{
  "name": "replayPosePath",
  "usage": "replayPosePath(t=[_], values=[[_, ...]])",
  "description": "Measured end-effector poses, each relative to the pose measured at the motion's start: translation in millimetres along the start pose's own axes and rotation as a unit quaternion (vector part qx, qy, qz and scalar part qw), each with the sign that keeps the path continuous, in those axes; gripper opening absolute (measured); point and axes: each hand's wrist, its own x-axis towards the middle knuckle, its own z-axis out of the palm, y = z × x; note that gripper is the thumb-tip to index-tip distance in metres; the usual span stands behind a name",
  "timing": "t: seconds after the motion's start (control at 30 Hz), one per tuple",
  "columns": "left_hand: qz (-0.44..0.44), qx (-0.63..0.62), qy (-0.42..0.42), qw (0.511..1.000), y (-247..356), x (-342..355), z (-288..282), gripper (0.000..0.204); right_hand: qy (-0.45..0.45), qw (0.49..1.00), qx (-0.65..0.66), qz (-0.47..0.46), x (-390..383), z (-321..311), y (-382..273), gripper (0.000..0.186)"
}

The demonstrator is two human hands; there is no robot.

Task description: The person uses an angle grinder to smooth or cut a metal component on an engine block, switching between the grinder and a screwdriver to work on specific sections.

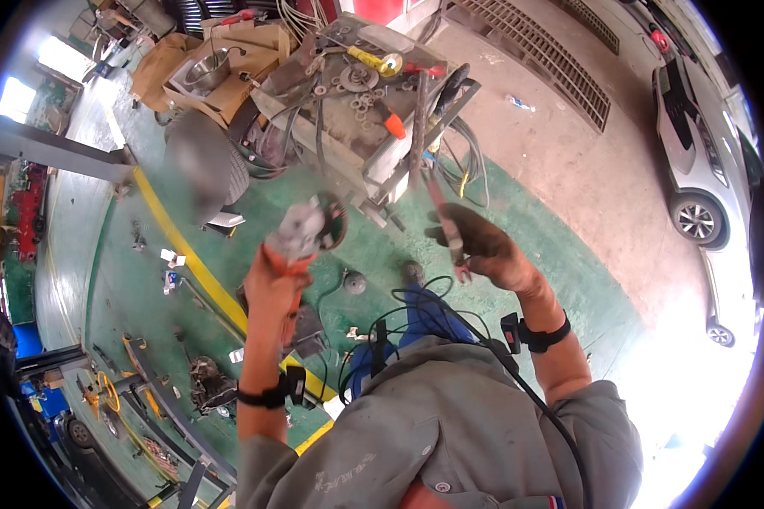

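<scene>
Probably heavy, the grinder suits a body grip, as left hand has, disc beyond; right hand grasps reddish tool.

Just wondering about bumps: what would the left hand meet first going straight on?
Beyond the grinder it holds, the left hand would probably first meet the workbench; depth is hard to judge.

This is a car workshop. A silver car is parked; washers litter the worktop, a tyre by its left edge.
</scene>
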Motion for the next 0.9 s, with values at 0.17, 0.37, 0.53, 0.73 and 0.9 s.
replayPosePath(t=[0.17,0.37,0.53,0.73,0.9], values=[[0.097,0.374,0.01,0.922,96.9,87.8,72.7,0.072,0.208,0.975,0.076,0.013,2.7,-54.2,-4.8,0.062],[0.177,0.466,-0.054,0.865,153.5,159.4,142.3,0.054,0.376,0.924,-0.063,0.032,6.7,-75.4,-5.0,0.042],[0.259,0.487,-0.121,0.825,141.6,216.0,177.8,0.051,0.444,0.876,-0.164,0.089,33.2,-71.2,-12.4,0.031],[0.31,0.474,-0.143,0.812,122.1,247.8,193.5,0.068,0.499,0.793,-0.338,0.086,93.3,-64.3,9.7,0.017],[0.336,0.439,-0.153,0.819,115.5,254.6,191.1,0.075,0.462,0.731,-0.5,0.035,137.0,-54.6,25.3,0.014]])
